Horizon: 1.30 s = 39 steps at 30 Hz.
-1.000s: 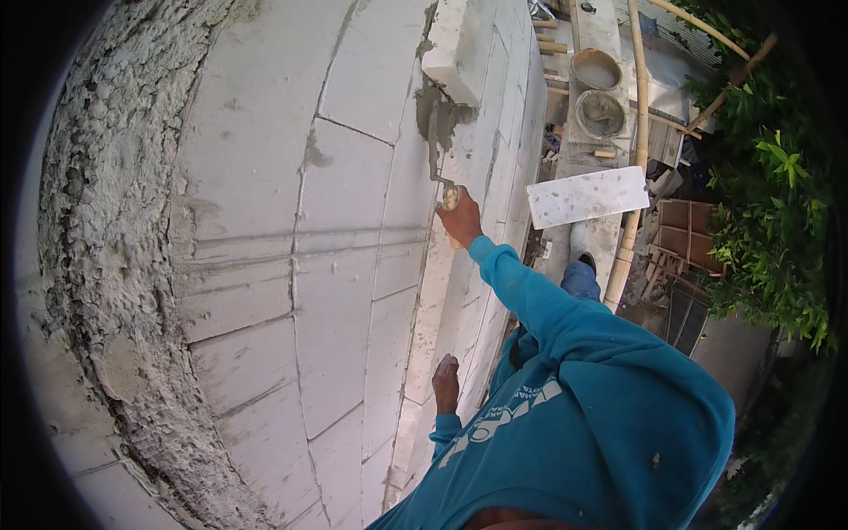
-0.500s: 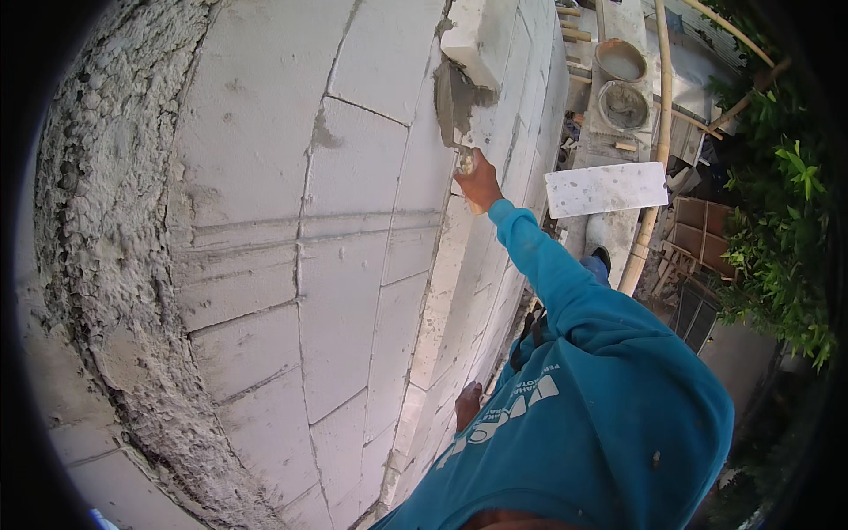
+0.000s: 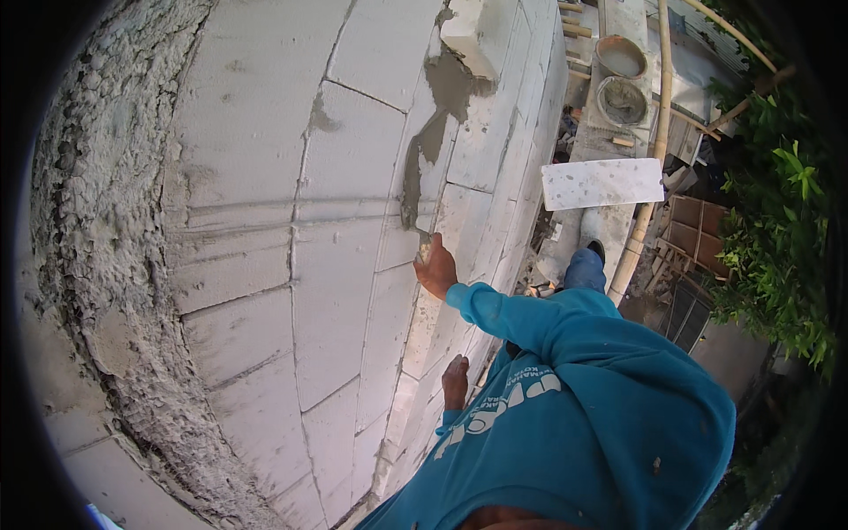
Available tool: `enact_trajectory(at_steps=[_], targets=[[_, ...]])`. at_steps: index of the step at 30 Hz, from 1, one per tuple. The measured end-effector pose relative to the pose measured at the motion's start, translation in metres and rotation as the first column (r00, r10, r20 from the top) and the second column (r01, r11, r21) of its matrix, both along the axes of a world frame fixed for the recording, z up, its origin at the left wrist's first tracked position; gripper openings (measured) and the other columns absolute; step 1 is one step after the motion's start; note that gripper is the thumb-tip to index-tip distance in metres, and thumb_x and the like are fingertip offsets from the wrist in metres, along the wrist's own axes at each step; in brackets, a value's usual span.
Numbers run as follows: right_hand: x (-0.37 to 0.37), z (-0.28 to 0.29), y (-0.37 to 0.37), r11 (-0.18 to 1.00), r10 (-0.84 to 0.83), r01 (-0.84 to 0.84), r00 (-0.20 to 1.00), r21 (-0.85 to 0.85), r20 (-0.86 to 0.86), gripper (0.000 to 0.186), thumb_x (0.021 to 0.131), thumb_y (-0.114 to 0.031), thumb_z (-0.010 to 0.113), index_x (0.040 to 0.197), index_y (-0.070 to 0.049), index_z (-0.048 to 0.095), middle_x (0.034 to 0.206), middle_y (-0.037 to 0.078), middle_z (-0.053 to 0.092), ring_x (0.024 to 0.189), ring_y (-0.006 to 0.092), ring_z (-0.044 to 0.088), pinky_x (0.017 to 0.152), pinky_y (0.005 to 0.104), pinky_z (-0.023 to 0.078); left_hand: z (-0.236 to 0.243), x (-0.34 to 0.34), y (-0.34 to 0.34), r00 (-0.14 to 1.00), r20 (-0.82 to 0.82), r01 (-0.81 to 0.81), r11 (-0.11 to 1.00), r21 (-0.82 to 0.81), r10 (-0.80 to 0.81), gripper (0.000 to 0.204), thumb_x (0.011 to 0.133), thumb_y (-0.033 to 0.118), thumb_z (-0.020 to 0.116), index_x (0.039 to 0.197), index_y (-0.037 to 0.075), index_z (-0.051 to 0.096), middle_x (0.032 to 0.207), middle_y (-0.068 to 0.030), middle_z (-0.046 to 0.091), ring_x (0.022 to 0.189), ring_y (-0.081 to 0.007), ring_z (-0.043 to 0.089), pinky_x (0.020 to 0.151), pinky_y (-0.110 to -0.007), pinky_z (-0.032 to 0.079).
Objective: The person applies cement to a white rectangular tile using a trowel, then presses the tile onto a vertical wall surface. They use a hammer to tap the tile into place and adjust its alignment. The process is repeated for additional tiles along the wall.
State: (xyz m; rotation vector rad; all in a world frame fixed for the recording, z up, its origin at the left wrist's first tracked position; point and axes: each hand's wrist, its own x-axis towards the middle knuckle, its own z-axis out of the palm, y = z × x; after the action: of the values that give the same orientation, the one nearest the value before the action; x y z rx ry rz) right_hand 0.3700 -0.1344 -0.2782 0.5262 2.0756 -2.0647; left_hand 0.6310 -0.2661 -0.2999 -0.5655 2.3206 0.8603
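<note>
My right hand (image 3: 436,270) grips the handle of a trowel (image 3: 424,249), held against the pale block wall (image 3: 340,265). The trowel's blade is hard to tell apart from the grey mortar around it. A wet mortar patch (image 3: 450,84) lies below a protruding white block (image 3: 477,40), and a smeared strip runs from it down to the trowel. Lower in the picture, my left hand (image 3: 455,385) rests by the wall's face with its fingers stretched along it; nothing shows in it.
A rough concrete column (image 3: 106,221) borders the blocks on the left. On the right, a loose white block (image 3: 602,185) lies across the scaffold planks. Beyond it stand two buckets, one with mortar (image 3: 622,102). A bamboo pole (image 3: 661,106) edges the planks, with leaves (image 3: 795,177) outside.
My right hand has drawn the trowel down and left along the wall, leaving a longer grey mortar strip. My left hand has shifted slightly up and left.
</note>
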Motion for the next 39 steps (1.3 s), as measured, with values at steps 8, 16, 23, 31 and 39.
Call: enact_trajectory(at_steps=[8,16,23,31,39], targets=[[-0.075,-0.059,0.065,0.880,-0.213,0.316,0.930,-0.355,0.299,0.038,0.080,-0.008,0.070,0.112,0.001,0.052,0.081,0.015,0.066,0.059,0.0236,0.066,0.046,0.0387,0.054,0.000,0.008,-0.005,0.964,-0.075,-0.253,0.967,0.043,0.255,0.052,0.099,0.042,0.052,0.126,-0.002,0.062,0.128,-0.0210,0.062,0.123,-0.0346,0.057,0.105,-0.038,0.042],[-0.110,-0.045,0.055,0.974,-0.226,0.226,0.969,-0.009,-0.102,0.051,0.077,-0.009,0.071,0.117,0.004,0.043,0.085,0.025,0.064,0.075,0.0384,0.067,0.068,0.0442,0.055,0.011,0.035,-0.005,1.000,-0.020,-0.007,0.990,-0.142,0.004,0.050,0.099,0.041,0.052,0.125,-0.001,0.060,0.116,-0.0196,0.066,0.108,-0.0313,0.062,0.095,-0.037,0.048],[-0.022,0.002,-0.006,0.992,0.045,-0.051,0.998,-0.113,-0.048,0.079,0.079,-0.015,0.069,0.135,0.012,0.021,0.101,0.037,0.059,0.099,0.0502,0.061,0.086,0.0474,0.051,0.064,-0.078,0.022,0.968,-0.226,-0.116,0.993,-0.008,0.112,0.043,0.097,0.026,0.059,0.129,-0.002,0.060,0.128,-0.0225,0.062,0.121,-0.0312,0.060,0.101,-0.036,0.046],[0.058,0.008,0.083,0.964,0.242,-0.245,0.969,-0.105,-0.039,0.075,0.084,-0.016,0.065,0.142,0.005,0.021,0.102,0.034,0.062,0.095,0.0488,0.063,0.084,0.0502,0.051,0.057,-0.151,0.028,0.948,-0.270,0.147,0.983,-0.108,-0.171,0.037,0.090,0.008,0.056,0.125,-0.002,0.063,0.126,-0.0201,0.064,0.118,-0.0314,0.061,0.102,-0.035,0.045],[0.046,-0.080,0.330,0.969,-0.040,-0.023,0.968,0.246,0.249,0.048,0.079,-0.034,0.072,0.115,-0.003,0.063,0.097,0.023,0.070,0.091,0.0417,0.067,0.081,0.0482,0.053,0.056,-0.182,0.074,0.915,-0.383,-0.182,0.977,-0.107,0.129,0.050,0.094,0.013,0.057,0.140,-0.004,0.046,0.129,-0.0258,0.060,0.119,-0.0311,0.060,0.101,-0.036,0.045]])
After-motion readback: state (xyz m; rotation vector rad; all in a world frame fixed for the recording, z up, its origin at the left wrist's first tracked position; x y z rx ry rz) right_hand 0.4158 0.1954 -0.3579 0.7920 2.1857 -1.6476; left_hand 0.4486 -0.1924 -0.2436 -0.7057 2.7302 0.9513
